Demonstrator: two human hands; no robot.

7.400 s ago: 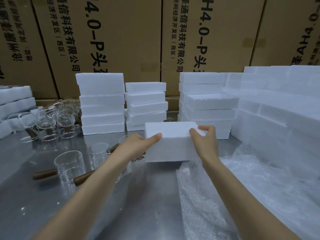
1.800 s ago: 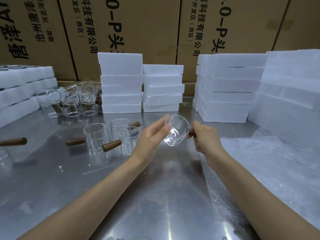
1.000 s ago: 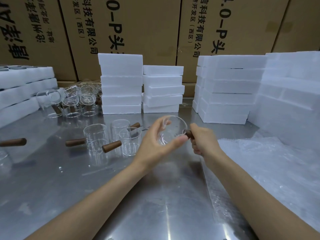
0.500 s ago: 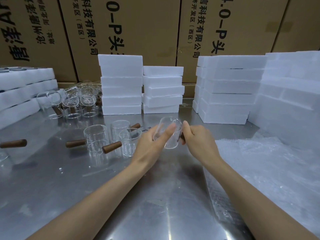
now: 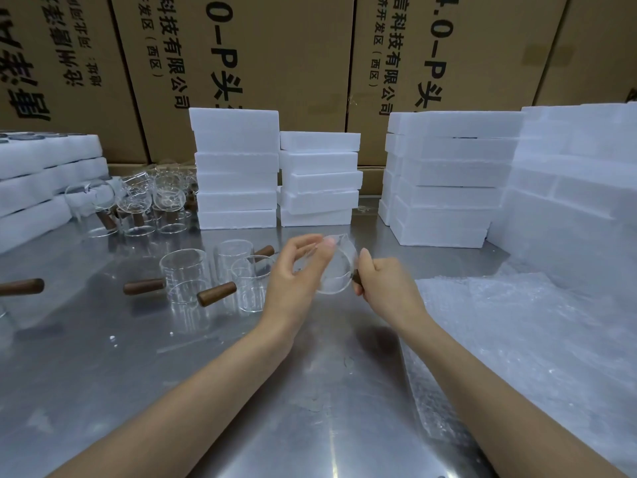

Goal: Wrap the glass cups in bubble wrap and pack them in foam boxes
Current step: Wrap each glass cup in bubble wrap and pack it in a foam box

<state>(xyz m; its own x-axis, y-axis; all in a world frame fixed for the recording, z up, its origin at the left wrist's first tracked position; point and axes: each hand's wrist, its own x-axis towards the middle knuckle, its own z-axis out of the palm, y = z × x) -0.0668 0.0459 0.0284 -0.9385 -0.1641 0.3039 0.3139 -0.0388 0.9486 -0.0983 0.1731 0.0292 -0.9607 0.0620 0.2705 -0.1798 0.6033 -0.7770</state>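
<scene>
Bubble wrap (image 5: 517,326) cut off at right edge of desk (image 5: 138,357), foam boxes (image 5: 238,167) stacked far, clear glass cup (image 5: 336,270) blurred mid-desk between hands, left hand (image 5: 296,270) fingers curled on its rim, right hand (image 5: 382,288) gripping its mostly hidden brown handle.

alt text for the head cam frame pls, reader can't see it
Two bare hands hold a glass cup above a steel table: the right hand grips its wooden handle, the left hand touches the glass. More cups stand to the left, bubble wrap lies right, and foam boxes are stacked behind, before cardboard cartons.
</scene>
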